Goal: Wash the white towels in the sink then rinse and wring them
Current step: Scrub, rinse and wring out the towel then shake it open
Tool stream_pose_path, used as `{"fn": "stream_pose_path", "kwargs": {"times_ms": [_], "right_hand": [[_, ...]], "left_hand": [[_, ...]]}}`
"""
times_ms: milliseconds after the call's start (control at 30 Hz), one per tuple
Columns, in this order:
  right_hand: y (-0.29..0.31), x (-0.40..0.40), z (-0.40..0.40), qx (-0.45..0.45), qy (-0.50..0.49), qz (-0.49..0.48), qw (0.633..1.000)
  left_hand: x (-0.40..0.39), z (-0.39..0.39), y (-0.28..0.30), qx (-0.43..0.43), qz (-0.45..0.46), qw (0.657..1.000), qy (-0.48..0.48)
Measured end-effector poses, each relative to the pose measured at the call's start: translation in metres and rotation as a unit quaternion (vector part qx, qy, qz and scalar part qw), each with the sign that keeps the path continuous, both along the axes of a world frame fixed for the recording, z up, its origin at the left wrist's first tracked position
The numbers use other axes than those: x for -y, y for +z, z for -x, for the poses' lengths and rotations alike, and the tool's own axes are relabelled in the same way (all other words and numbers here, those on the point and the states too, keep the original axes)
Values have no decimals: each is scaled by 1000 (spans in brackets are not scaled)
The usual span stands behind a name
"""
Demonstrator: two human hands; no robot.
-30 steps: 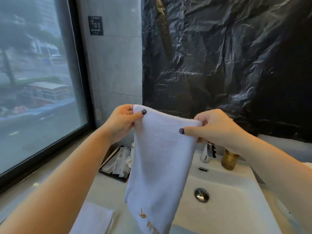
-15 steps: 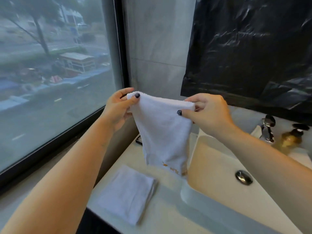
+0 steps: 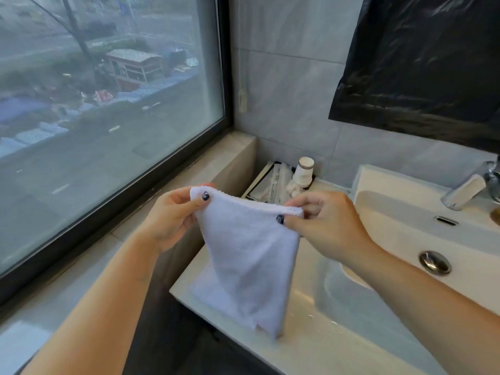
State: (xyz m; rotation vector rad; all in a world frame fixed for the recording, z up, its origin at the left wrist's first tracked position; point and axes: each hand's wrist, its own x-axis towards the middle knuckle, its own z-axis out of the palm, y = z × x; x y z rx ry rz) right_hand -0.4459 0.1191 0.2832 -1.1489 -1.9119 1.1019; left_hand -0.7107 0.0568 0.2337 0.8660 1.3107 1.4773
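A white towel (image 3: 251, 255) hangs folded from its top edge over the counter's left end, beside the sink. My left hand (image 3: 173, 215) pinches its upper left corner between thumb and fingers. My right hand (image 3: 327, 226) pinches the upper right corner the same way. The towel's lower end droops onto a second folded white towel (image 3: 208, 296) that lies flat on the counter and is mostly hidden behind it. The white sink (image 3: 400, 234) with its metal drain plug (image 3: 434, 262) lies to the right, and the chrome tap (image 3: 470, 185) stands at its back right.
A black tray (image 3: 266, 182) with sachets and stacked paper cups (image 3: 304, 171) sits in the back corner of the counter (image 3: 311, 345). A large window (image 3: 108, 104) with a stone sill fills the left. Black plastic sheeting (image 3: 427, 63) covers the wall above the sink.
The view has swung left and down. The towel, still held by both hands, has come lower, and its bottom now rests on the folded towel on the counter.
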Motion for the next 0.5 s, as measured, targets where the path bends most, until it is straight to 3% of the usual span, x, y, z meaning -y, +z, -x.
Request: {"fn": "stream_pose_path", "kwargs": {"times_ms": [133,233,500], "right_hand": [[21,-30,0,-5,-39,-15,999],[40,-46,-1,-27,-65,-46,996],[56,-22,1,-40,-20,-57,997]], "left_hand": [[-29,3,18,-56,23,998,-12],[-54,-3,41,-101,-13,994,-26],[-53,6,62,-85,-93,992,-12]]}}
